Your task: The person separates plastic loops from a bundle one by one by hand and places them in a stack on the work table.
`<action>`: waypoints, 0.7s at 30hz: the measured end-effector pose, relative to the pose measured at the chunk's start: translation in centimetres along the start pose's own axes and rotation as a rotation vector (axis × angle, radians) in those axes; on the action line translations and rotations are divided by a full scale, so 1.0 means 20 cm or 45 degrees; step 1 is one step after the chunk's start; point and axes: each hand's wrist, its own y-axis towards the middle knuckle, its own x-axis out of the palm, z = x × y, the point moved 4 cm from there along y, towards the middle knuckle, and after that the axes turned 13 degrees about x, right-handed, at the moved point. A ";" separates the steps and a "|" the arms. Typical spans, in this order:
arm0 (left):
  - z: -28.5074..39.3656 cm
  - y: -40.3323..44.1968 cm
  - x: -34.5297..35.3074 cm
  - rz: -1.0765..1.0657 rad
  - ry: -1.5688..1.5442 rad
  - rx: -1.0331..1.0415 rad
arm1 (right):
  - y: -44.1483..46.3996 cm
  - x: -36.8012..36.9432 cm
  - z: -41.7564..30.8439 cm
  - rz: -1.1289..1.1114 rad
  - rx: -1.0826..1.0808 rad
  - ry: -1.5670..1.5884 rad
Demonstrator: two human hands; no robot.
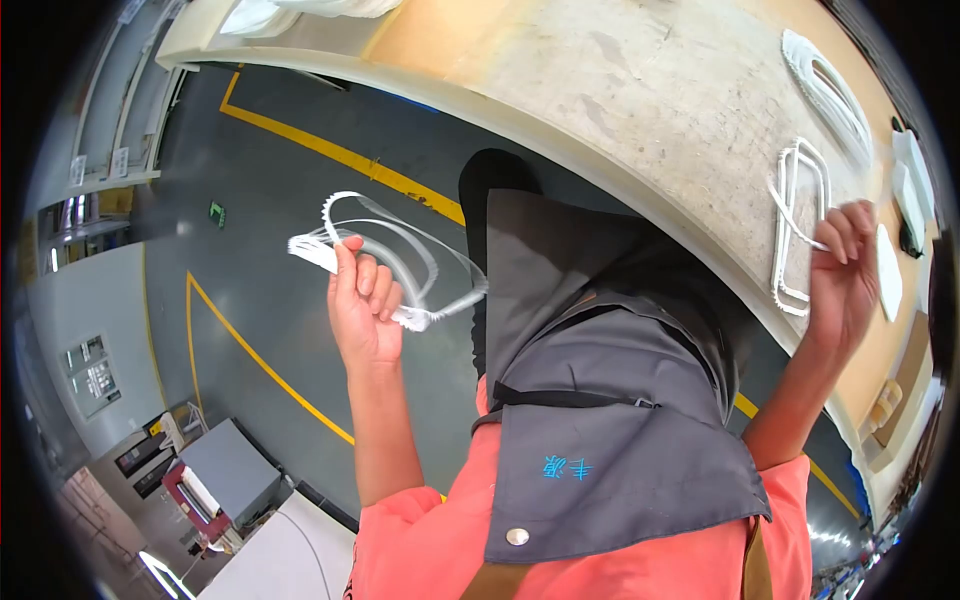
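Note:
My left hand (370, 290) is raised over the floor to the left of my apron, closed round several thin white ribbed loops (425, 318). The loops fan out from the fingers and are partly blurred. At the right, my right hand (845, 250) is over the worktable with its fingers curled in a pinch. A white strip runs up to those fingers from a rectangular white ribbed loop (783, 230) lying on the table. A bundle of similar white loops (828, 95) lies farther up the tabletop.
The worktable (640, 90) curves along the top and right, its edge close to my apron (610, 350). White pieces (300, 8) lie at its far left end. A flat white piece (888, 272) is beside my right hand. Yellow lines (340, 155) mark the grey floor.

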 end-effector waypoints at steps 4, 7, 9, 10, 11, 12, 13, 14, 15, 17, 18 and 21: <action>0.02 -0.03 0.09 0.086 0.483 0.245 | -0.05 0.14 0.10 0.265 -0.235 -0.593; -0.07 -0.09 0.24 0.000 0.334 0.143 | -0.07 0.23 0.43 0.241 -0.026 -0.772; -0.20 -0.14 0.32 -0.125 0.086 -0.067 | -0.06 0.22 0.64 0.325 0.248 -0.896; -0.25 -0.18 0.37 -0.178 0.037 -0.151 | -0.06 0.19 0.71 0.258 0.367 -1.096; -0.30 -0.22 0.42 -0.230 -0.010 -0.231 | -0.06 0.20 0.78 0.154 0.531 -1.091; -0.33 -0.25 0.46 -0.321 -0.013 -0.300 | -0.07 0.17 0.85 0.130 0.655 -0.929; -0.35 -0.29 0.50 -0.410 -0.013 -0.368 | -0.08 0.17 0.88 0.115 0.738 -0.895; -0.38 -0.32 0.50 -0.426 -0.059 -0.425 | -0.08 0.18 0.90 0.082 0.757 -0.875; -0.39 -0.34 0.52 -0.452 -0.088 -0.456 | -0.09 0.20 0.92 0.048 0.776 -0.854; -0.39 -0.35 0.54 -0.463 0.041 -0.495 | -0.11 0.17 0.94 0.061 0.811 -0.867; -0.39 -0.35 0.53 -0.473 0.051 -0.476 | -0.11 0.16 0.95 0.054 0.818 -0.867; -0.40 -0.35 0.50 -0.488 0.080 -0.433 | -0.11 0.12 0.97 0.048 0.824 -0.870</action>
